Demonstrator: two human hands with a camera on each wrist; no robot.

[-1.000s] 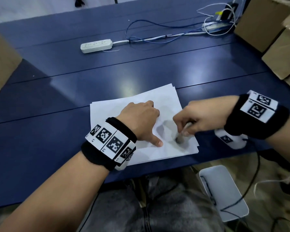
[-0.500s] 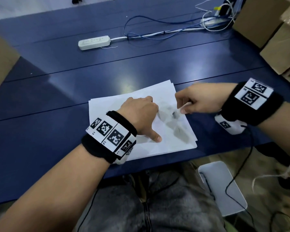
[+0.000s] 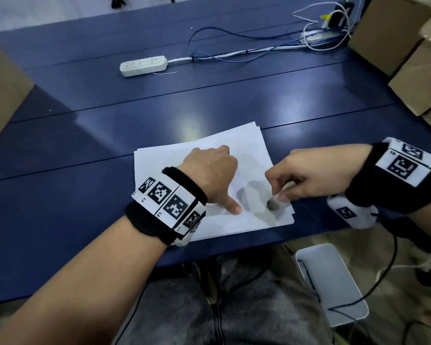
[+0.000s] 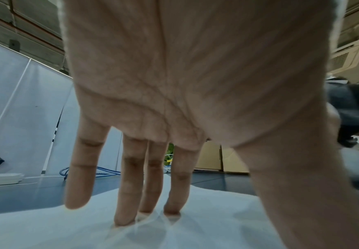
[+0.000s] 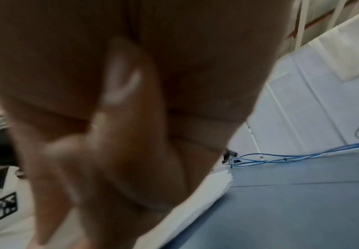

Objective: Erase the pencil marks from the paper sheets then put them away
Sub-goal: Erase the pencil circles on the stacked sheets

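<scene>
Blue table (image 3: pixel 234 100); hands on paper sheets (image 3: pixel 246 145)

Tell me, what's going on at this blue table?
A person is rubbing pencil marks off a stack of paper sheets on the table. The left hand presses flat on the top sheet to steady it, fingers straight. The right hand pinches an eraser, its dark tip on the paper near the front right corner. Nothing is put away yet.

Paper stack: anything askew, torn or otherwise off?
Slightly. The paper stack lies rotated against the table edge, its sheets fanned unevenly at the corners. No tear shows. The left hand presses it flat; the right hand works an eraser on it.
</scene>
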